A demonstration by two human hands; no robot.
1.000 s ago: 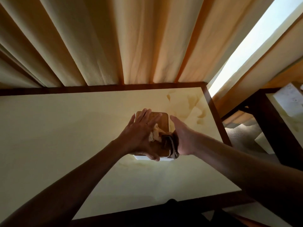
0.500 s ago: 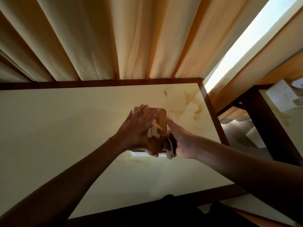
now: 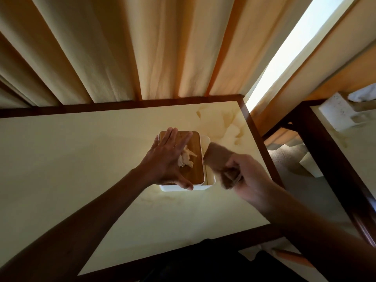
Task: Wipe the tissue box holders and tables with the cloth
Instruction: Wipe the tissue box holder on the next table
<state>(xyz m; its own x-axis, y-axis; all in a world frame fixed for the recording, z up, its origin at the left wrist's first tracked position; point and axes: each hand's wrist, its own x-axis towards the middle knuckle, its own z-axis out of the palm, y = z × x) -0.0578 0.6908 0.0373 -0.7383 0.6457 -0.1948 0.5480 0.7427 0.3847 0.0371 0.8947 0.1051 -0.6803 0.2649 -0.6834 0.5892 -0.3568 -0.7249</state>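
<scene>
Left hand (image 3: 164, 161), fingers flat, pins the tissue box holder (image 3: 195, 171); right hand (image 3: 247, 180), fingers clamped on the cloth (image 3: 218, 157), should wipe its right side firmly.

Cream, smooth, faintly glossy tabletop (image 3: 61, 159) framed in dark polished wood. Near its middle, white smooth plastic tissue box holder (image 3: 203, 188) with a grained, satin wooden lid (image 3: 196, 159); crumpled soft paper tissue (image 3: 186, 158) poking through that lid. Just right of the holder, tan matt woven cloth (image 3: 218, 159). Behind the table, pleated matt beige fabric curtains (image 3: 122, 47).
</scene>
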